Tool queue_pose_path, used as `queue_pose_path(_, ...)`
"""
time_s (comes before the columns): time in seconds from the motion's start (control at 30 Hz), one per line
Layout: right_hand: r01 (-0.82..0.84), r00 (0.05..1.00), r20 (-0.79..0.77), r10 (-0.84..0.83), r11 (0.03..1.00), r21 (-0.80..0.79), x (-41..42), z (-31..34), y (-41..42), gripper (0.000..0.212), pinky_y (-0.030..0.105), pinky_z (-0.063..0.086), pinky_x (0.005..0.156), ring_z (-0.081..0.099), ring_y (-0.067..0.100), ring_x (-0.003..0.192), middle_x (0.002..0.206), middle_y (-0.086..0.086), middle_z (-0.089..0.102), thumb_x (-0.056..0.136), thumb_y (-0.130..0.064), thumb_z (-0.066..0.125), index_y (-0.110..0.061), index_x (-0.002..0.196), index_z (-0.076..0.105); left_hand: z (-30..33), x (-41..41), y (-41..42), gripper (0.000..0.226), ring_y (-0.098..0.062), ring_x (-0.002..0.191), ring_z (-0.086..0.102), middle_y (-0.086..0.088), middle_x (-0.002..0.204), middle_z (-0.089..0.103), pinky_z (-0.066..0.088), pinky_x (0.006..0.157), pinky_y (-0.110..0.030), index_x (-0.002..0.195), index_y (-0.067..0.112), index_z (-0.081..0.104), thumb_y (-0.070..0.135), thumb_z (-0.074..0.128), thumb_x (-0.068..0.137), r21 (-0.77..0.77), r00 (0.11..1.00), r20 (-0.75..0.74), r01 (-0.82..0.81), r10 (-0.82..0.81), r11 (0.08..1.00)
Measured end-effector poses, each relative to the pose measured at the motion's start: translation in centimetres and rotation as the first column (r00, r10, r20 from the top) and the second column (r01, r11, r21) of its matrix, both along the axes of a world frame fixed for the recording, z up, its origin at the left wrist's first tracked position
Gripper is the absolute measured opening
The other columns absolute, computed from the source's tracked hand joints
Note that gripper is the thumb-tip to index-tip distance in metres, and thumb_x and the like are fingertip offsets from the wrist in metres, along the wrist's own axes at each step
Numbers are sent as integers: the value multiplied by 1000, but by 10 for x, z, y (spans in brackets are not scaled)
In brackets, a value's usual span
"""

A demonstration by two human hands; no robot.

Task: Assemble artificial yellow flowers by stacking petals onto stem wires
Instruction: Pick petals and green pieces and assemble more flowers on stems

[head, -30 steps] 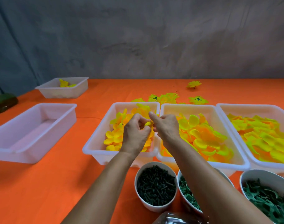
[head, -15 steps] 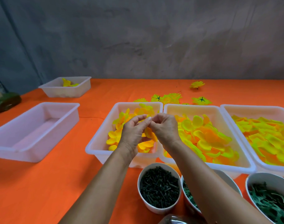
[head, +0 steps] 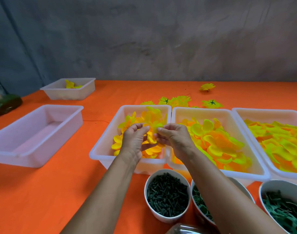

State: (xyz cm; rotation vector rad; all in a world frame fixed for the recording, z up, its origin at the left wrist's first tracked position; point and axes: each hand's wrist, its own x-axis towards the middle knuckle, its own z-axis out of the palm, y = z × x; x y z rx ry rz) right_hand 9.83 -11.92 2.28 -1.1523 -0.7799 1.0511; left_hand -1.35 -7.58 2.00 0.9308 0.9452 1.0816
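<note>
Head view. On orange table (head: 42,191): white tray of small yellow petals (head: 103,146), centre; beside it on the right, touching, tray of yellow-orange petals (head: 178,114); further right, tray of yellow-green petals (head: 239,114), cut by frame edge. To the left, empty white tray (head: 73,119); behind it, well apart, small tray (head: 88,85) with a few yellow petals. Near edge: white cup of dark green stem pieces (head: 166,196); cup of green ring parts (head: 200,203), partly hidden by right forearm; cup of green leaf parts (head: 283,205). Behind trays, loose finished yellow flowers (head: 181,101) on table; dark green object (head: 5,105) at far left.

Compared with half a second ago: hands drawn slightly apart, a yellow petal piece (head: 152,130) now spread between them.

Left hand (head: 135,141) and right hand (head: 173,139) raised over small-petal tray, backs to camera, fingertips curled, each pinching an edge of petal piece. Stem wire not discernible.
</note>
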Motion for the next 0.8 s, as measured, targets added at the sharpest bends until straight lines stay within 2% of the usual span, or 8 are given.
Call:
queue_pose_path(0.1,58,997,-48,-58,998,-11,-3,-1,2,23,20,52,47,65,11,48,71,12,61,80,12,63,-7,74,51,-3,4,-1,24,-19,58,55,-5,74,56,52,46,-29,83,16,57,-8,60,81,140,985,-146,-72,92,988)
queue_pose_path(0.17,66,996,-57,-65,998,4,-3,-1,3,22,21,53,50,65,13,51,73,10,63,78,14,63,-6,79,54,-5,6,1,27,-22,65,53,-8,75,56,49,53,-35,79,17,55,-9,61,79,234,965,-213,-103,154,967)
queue_pose_path(0.27,60,997,-59,-59,998,14,-4,-2,3,22,21,55,57,63,13,55,73,8,64,79,14,61,-4,89,61,-6,5,5,21,-27,71,50,-13,78,55,51,70,-50,78,13,56,-5,65,75,387,904,-334,-129,269,913)
queue_pose_path(0.43,89,994,-56,-89,996,-13,-7,-2,7,25,21,53,60,58,17,61,72,8,61,78,17,54,-7,81,62,-5,12,3,13,-33,74,59,-6,72,56,53,72,-46,77,7,56,-3,63,73,533,794,-401,-205,458,821)
queue_pose_path(0.53,93,995,21,-93,995,-22,-9,-2,6,18,25,47,58,54,17,59,68,7,60,74,13,63,-5,80,62,-7,14,0,16,-25,70,51,-2,69,52,48,69,-37,75,8,53,-4,64,73,556,764,-412,-220,496,802)
queue_pose_path(0.63,107,986,131,-105,994,-5,-12,-2,5,13,25,38,48,46,16,47,57,6,54,75,4,69,-4,72,59,-9,14,-3,18,-19,65,49,0,66,53,45,65,-32,74,8,55,-3,68,73,588,814,-386,-146,434,796)
queue_pose_path(0.73,117,956,277,-102,992,-39,-11,2,11,15,30,36,52,44,20,53,60,9,50,81,0,64,-5,70,55,-9,11,-1,20,-14,60,48,5,62,52,43,60,-26,71,10,55,-5,68,71,612,830,-385,-98,404,785)
queue_pose_path(0.8,122,930,358,-87,990,-76,-9,5,12,15,32,40,57,49,21,58,66,9,53,84,-3,63,-9,73,55,-10,10,4,19,-23,64,53,-2,64,54,49,63,-31,71,8,55,-6,68,71,577,834,-378,-127,402,807)
